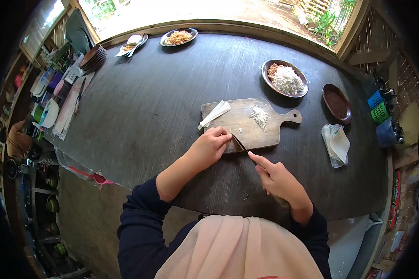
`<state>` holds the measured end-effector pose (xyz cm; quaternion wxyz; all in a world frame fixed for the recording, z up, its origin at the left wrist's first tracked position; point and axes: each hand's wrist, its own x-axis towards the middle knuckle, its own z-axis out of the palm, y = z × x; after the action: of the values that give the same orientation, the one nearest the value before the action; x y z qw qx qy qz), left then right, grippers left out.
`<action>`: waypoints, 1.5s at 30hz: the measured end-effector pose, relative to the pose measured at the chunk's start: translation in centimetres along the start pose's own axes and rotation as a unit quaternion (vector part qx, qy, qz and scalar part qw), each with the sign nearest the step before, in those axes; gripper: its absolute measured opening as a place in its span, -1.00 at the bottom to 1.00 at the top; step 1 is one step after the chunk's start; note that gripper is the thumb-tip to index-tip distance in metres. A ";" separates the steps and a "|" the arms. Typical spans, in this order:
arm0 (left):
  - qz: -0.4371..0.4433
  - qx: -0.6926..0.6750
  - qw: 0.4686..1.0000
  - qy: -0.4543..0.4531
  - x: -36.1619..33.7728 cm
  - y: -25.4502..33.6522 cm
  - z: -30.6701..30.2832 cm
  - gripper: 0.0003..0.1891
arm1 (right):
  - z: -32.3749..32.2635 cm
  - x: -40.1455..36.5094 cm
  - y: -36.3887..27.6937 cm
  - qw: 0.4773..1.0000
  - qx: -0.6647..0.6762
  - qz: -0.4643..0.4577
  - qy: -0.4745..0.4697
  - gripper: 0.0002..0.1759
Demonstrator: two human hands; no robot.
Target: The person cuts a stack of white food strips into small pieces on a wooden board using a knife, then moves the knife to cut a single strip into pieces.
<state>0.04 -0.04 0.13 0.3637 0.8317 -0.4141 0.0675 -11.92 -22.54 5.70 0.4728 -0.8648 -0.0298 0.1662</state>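
A wooden cutting board [253,136] with a handle lies on the dark table in front of me. My left hand [213,145] rests at its near-left edge, fingertips pinched together beside the blade; what they hold is mostly hidden. The knife [239,143] is gripped in my right hand [278,179], its tip pointing at my left fingertips. Uncut white strips [215,114] are stacked at the board's far-left corner. A small heap of fine white shreds [260,116] sits near the handle, and a few loose bits lie by the blade.
Beyond the board stands a bowl [264,74] of white shreds and brown pieces. To the right are a dark oval dish [337,103] and a plastic packet [335,145]. A plate [194,31] of golden-brown food sits at the back. Stacked brown dishes [92,58] and another knife [80,93] are far left.
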 end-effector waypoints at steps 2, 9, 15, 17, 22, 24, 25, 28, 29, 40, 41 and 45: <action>-0.002 -0.004 1.000 0.001 0.0 0.0 0.1 -0.82 | 0.1 0.0 0.0 1.000 0.004 -0.003 0.005 -0.52; -0.002 0.010 1.000 -0.005 0.0 0.0 0.0 -0.79 | 0.8 -0.2 0.5 0.997 -0.012 -0.059 0.038 -0.52; -0.012 0.024 0.999 -0.023 0.0 0.1 -0.1 -0.75 | 0.8 -0.2 0.1 0.998 -0.012 -0.045 0.034 -0.52; -0.016 0.031 0.999 -0.029 -0.1 0.0 -0.1 -0.72 | 1.0 -0.1 0.7 0.997 -0.029 -0.060 0.034 -0.52; -0.004 0.035 0.999 -0.023 -0.2 -0.2 0.0 -0.72 | 1.1 0.0 0.6 0.995 -0.040 -0.079 0.039 -0.52; -0.003 0.038 0.999 -0.023 -0.2 -0.3 0.1 -0.72 | 1.0 -0.2 -0.1 0.999 -0.013 -0.033 0.036 -0.52; -0.002 0.041 0.999 -0.024 -0.2 -0.3 0.1 -0.72 | 1.0 -0.2 -0.2 0.999 -0.013 -0.034 0.036 -0.52; 0.003 0.042 0.999 -0.023 -0.2 -0.3 0.1 -0.73 | 1.0 -0.2 0.2 0.999 -0.017 -0.033 0.036 -0.52; 0.003 0.043 0.999 -0.022 -0.3 -0.4 0.2 -0.73 | 1.2 -0.1 0.8 0.997 -0.035 -0.056 0.038 -0.52; 0.000 0.046 0.999 -0.029 -0.2 -0.6 0.3 -0.74 | 1.6 0.1 0.3 0.994 -0.072 -0.050 0.064 -0.53; 0.002 0.049 0.998 -0.027 -0.2 -0.6 0.3 -0.74 | 1.4 -0.2 0.2 0.995 -0.074 -0.040 0.053 -0.53; -0.011 0.038 0.999 -0.032 -0.3 -0.3 0.1 -0.74 | 1.1 -0.5 0.5 0.990 -0.119 -0.063 0.044 -0.55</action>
<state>0.06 0.17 -0.20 0.3195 0.8512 -0.4131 0.0526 -12.80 -22.02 4.86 0.3768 -0.9178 -0.0832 0.0933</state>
